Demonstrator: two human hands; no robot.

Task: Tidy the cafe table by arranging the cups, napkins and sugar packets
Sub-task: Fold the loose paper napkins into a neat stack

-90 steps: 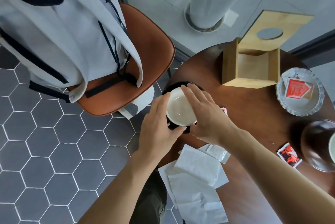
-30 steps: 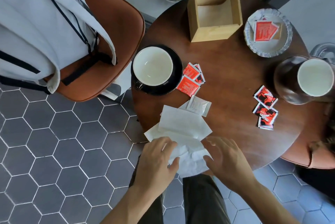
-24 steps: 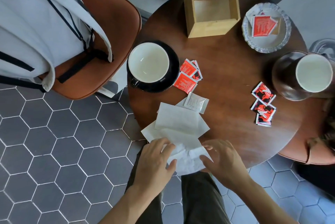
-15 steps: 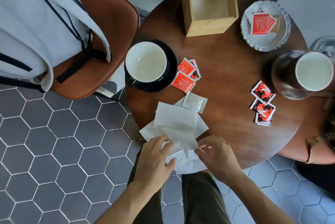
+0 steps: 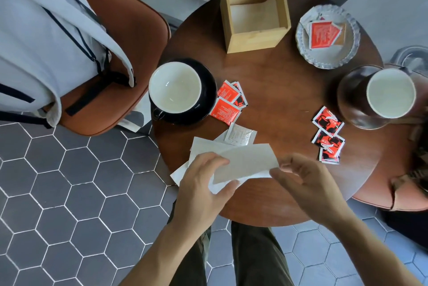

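Over the near edge of the round wooden table [image 5: 278, 77], my left hand [image 5: 199, 183] and my right hand [image 5: 301, 181] pinch opposite ends of a white napkin [image 5: 245, 163] lifted off a small pile of napkins [image 5: 203, 146]. A white cup on a black saucer [image 5: 174, 91] stands at the left. Red sugar packets [image 5: 228, 102] and a white packet [image 5: 240, 135] lie beside it. More red-and-black packets [image 5: 327, 135] lie at the right, near a second white cup on a dark saucer [image 5: 391, 93]. An open wooden napkin box [image 5: 254, 14] stands at the back.
A glass dish [image 5: 327, 35] with a red packet sits at the back right. An orange chair [image 5: 120, 54] carrying a grey backpack [image 5: 44, 31] is left of the table. Another chair edge [image 5: 393, 202] shows at the right. My legs are below the table edge.
My hands left the left cup and came to the napkin pile. In the last second they lifted the top napkin off it, and it now hangs stretched between both hands.
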